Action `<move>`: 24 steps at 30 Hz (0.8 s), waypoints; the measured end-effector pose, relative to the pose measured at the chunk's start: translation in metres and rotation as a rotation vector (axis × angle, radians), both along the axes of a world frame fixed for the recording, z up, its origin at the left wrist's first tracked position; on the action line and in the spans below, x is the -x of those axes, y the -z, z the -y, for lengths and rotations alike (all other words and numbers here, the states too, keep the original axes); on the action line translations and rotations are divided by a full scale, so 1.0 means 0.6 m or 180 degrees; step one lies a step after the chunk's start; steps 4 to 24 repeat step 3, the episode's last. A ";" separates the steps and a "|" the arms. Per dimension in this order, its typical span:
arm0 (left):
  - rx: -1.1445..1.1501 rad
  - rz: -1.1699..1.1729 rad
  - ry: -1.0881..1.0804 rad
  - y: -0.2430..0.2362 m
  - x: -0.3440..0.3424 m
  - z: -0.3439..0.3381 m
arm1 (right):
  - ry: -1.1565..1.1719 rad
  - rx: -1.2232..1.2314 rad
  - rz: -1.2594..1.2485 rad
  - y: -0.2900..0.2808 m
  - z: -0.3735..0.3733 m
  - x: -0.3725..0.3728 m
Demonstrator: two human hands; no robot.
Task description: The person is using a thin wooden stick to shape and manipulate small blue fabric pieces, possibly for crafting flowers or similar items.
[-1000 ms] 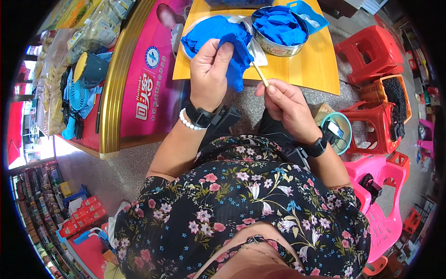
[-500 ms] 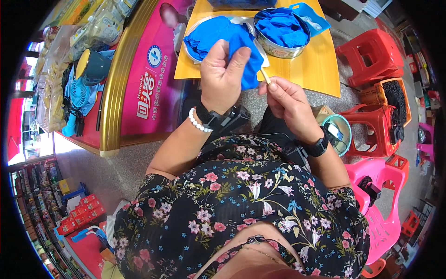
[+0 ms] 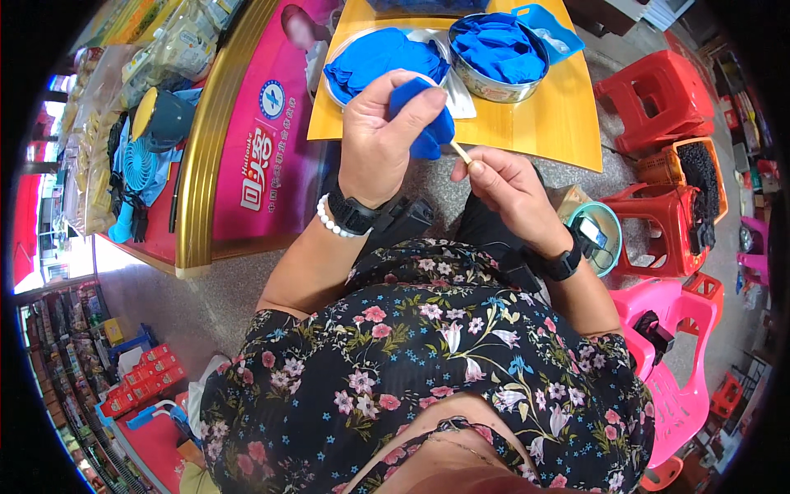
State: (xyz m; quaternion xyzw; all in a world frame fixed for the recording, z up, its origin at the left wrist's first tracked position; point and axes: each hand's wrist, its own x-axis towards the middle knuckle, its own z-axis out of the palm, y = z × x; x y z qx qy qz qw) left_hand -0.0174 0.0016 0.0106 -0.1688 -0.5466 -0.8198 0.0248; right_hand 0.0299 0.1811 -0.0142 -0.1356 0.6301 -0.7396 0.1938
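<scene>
My left hand (image 3: 374, 144) pinches a blue cloth-like piece (image 3: 438, 138) between thumb and fingers, with folds of it showing on both sides of the thumb. A thin pale stick (image 3: 461, 152) runs from the piece's lower right edge to my right hand (image 3: 514, 193), which grips its other end between thumb and forefinger. Whether the stick's tip goes inside the piece is hidden. Just beyond my hands, a pile of similar blue pieces (image 3: 387, 59) lies in a round white dish (image 3: 331, 89). To its right, a round tin (image 3: 502, 92) holds more blue pieces (image 3: 500, 49).
The yellow table (image 3: 559, 128) carries the dish, the tin and a blue plastic container (image 3: 553, 41). A pink-sided counter (image 3: 263, 140) with gold edging stands at left. Red stools (image 3: 654, 99), a pink chair (image 3: 683, 395) and a light-blue bucket (image 3: 609, 247) are at right.
The blue piece has been drawn toward me off the pile and now looks more gathered in my left hand. My left hand has shifted slightly left; the stick stays in my right.
</scene>
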 end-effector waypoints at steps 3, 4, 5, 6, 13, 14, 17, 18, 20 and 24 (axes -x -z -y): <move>0.0156 -0.0022 0.0050 -0.003 0.001 0.010 | -0.0054 -0.0160 -0.0123 0.007 0.001 0.000; 0.0156 -0.0022 0.0050 -0.003 0.001 0.010 | -0.0054 -0.0160 -0.0123 0.007 0.001 0.000; 0.0156 -0.0022 0.0050 -0.003 0.001 0.010 | -0.0054 -0.0160 -0.0123 0.007 0.001 0.000; 0.0156 -0.0022 0.0050 -0.003 0.001 0.010 | -0.0054 -0.0160 -0.0123 0.007 0.001 0.000; 0.0156 -0.0022 0.0050 -0.003 0.001 0.010 | -0.0054 -0.0160 -0.0123 0.007 0.001 0.000; 0.0156 -0.0022 0.0050 -0.003 0.001 0.010 | -0.0054 -0.0160 -0.0123 0.007 0.001 0.000; 0.0156 -0.0022 0.0050 -0.003 0.001 0.010 | -0.0054 -0.0160 -0.0123 0.007 0.001 0.000; 0.0156 -0.0022 0.0050 -0.003 0.001 0.010 | -0.0054 -0.0160 -0.0123 0.007 0.001 0.000; 0.0156 -0.0022 0.0050 -0.003 0.001 0.010 | -0.0054 -0.0160 -0.0123 0.007 0.001 0.000; 0.0156 -0.0022 0.0050 -0.003 0.001 0.010 | -0.0054 -0.0160 -0.0123 0.007 0.001 0.000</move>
